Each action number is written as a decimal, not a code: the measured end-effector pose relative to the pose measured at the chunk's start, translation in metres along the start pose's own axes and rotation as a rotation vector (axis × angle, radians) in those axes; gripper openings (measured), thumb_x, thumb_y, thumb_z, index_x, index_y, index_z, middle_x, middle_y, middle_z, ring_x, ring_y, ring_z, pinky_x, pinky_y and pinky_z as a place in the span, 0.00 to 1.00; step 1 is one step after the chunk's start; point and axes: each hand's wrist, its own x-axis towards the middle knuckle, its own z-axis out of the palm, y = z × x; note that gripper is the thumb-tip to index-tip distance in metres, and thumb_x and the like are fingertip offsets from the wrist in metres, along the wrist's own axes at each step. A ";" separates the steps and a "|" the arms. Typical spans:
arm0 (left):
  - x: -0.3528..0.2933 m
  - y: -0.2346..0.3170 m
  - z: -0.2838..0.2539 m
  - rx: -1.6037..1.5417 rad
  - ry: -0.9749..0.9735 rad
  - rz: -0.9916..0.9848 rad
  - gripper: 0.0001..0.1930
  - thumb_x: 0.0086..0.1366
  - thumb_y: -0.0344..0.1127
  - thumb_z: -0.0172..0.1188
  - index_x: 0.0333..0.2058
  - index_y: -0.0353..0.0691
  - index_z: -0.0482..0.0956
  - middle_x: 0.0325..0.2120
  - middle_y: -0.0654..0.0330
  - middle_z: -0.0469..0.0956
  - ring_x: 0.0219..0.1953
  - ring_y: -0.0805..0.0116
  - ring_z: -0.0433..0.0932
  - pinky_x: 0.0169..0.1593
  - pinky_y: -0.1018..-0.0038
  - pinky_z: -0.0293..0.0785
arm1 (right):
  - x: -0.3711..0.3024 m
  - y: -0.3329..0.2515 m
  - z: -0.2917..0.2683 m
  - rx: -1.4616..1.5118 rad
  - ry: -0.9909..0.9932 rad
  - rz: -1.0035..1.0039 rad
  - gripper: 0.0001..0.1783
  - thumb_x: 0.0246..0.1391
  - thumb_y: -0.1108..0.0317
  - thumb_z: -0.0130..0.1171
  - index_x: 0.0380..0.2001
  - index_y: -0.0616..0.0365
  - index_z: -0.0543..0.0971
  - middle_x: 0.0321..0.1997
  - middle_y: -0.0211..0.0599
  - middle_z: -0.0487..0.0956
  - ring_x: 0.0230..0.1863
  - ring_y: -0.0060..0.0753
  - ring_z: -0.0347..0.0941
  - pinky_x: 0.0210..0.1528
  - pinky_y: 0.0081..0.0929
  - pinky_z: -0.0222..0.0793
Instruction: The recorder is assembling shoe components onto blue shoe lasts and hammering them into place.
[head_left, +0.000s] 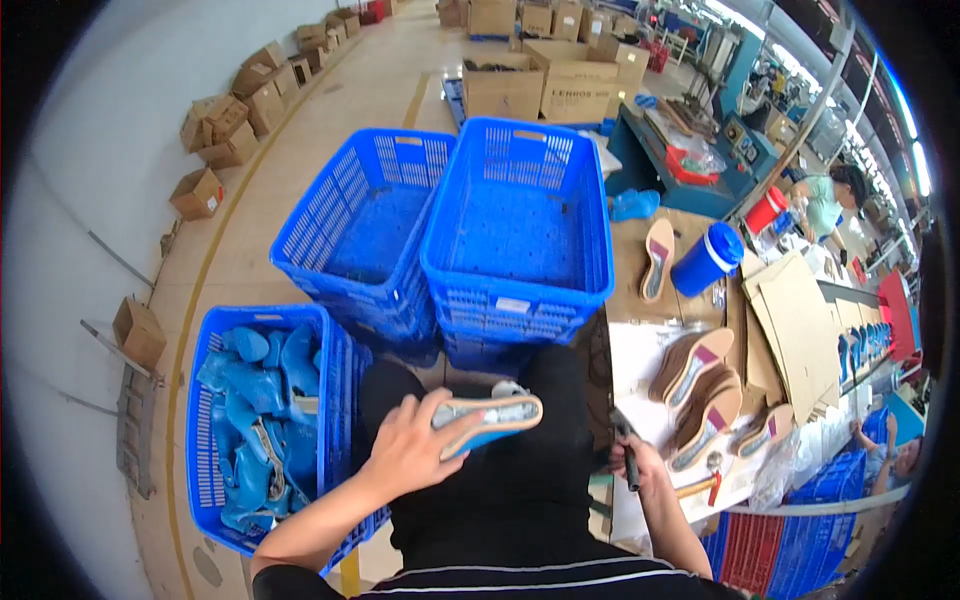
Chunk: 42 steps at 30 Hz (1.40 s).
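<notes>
My left hand (pixel 402 442) is wrapped round a blue shoe last (pixel 487 437) above my lap, its pale-edged underside (pixel 512 411) turned up. My right hand (pixel 650 466) is closed round a dark, slim hand tool (pixel 631 462) at the table's near left edge; its exact kind is unclear. On the table beside that hand lie stacks of tan wedge soles (pixel 707 418). A hammer-like tool with a yellowish handle (pixel 692 489) lies close to my right wrist. To my left, a blue crate (pixel 205 440) holds several blue shoe lasts (pixel 258 385).
Two stacks of blue crates, the left (pixel 300 232) and right (pixel 600 260), stand ahead. A blue jug (pixel 708 259) and cardboard sheets (pixel 797 325) are on the right-hand table (pixel 632 352). Cardboard boxes (pixel 262 108) line the left wall. Other people work at far right.
</notes>
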 end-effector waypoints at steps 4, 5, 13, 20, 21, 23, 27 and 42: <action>-0.008 0.005 0.002 0.005 0.001 -0.047 0.39 0.52 0.45 0.80 0.66 0.66 0.82 0.58 0.53 0.73 0.46 0.52 0.76 0.46 0.61 0.79 | -0.066 0.007 0.124 -0.619 0.122 -0.598 0.10 0.70 0.76 0.57 0.52 0.58 0.71 0.30 0.31 0.74 0.27 0.25 0.73 0.32 0.31 0.76; -0.007 0.003 0.005 0.008 -0.004 -0.053 0.38 0.53 0.45 0.80 0.66 0.66 0.82 0.58 0.53 0.73 0.46 0.51 0.76 0.46 0.61 0.79 | -0.086 0.002 0.150 -0.685 0.083 -0.723 0.15 0.72 0.74 0.59 0.57 0.59 0.70 0.29 0.29 0.75 0.28 0.24 0.75 0.32 0.29 0.74; -0.011 0.008 0.005 -0.006 -0.016 -0.095 0.38 0.53 0.44 0.80 0.66 0.65 0.81 0.58 0.51 0.73 0.48 0.50 0.76 0.48 0.60 0.80 | -0.152 -0.008 0.263 -1.244 0.105 -0.823 0.16 0.75 0.58 0.61 0.48 0.62 0.78 0.23 0.51 0.79 0.26 0.59 0.81 0.30 0.43 0.72; -0.013 0.006 0.007 -0.016 -0.005 -0.081 0.40 0.53 0.44 0.80 0.67 0.66 0.79 0.58 0.52 0.72 0.48 0.52 0.75 0.47 0.60 0.79 | -0.133 0.004 0.279 -1.421 0.103 -0.832 0.17 0.78 0.55 0.57 0.48 0.62 0.73 0.24 0.60 0.79 0.31 0.72 0.80 0.30 0.54 0.70; -0.013 0.005 0.007 -0.021 -0.003 -0.089 0.40 0.53 0.44 0.80 0.67 0.66 0.79 0.58 0.52 0.72 0.48 0.52 0.75 0.47 0.60 0.79 | -0.130 0.004 0.279 -1.441 0.096 -0.852 0.17 0.78 0.56 0.57 0.47 0.62 0.73 0.24 0.61 0.79 0.31 0.72 0.79 0.30 0.55 0.71; -0.014 0.003 0.008 -0.015 0.007 -0.077 0.41 0.53 0.44 0.80 0.68 0.66 0.79 0.57 0.52 0.72 0.47 0.53 0.75 0.46 0.61 0.79 | -0.127 0.003 0.280 -1.468 0.096 -0.860 0.17 0.78 0.56 0.57 0.47 0.61 0.74 0.24 0.61 0.79 0.31 0.73 0.79 0.30 0.55 0.71; -0.015 0.000 0.011 -0.030 -0.001 -0.094 0.41 0.53 0.44 0.80 0.68 0.66 0.79 0.57 0.52 0.72 0.47 0.53 0.75 0.46 0.61 0.79 | -0.148 -0.018 0.293 -1.495 0.187 -0.929 0.15 0.77 0.58 0.58 0.48 0.62 0.77 0.21 0.53 0.77 0.24 0.58 0.78 0.28 0.44 0.69; -0.011 -0.003 0.010 -0.033 -0.083 -0.105 0.41 0.55 0.44 0.79 0.69 0.69 0.76 0.58 0.49 0.71 0.49 0.51 0.75 0.46 0.61 0.81 | -0.140 -0.010 0.284 -1.578 0.205 -0.776 0.15 0.74 0.61 0.61 0.44 0.65 0.77 0.23 0.64 0.78 0.31 0.79 0.77 0.31 0.61 0.73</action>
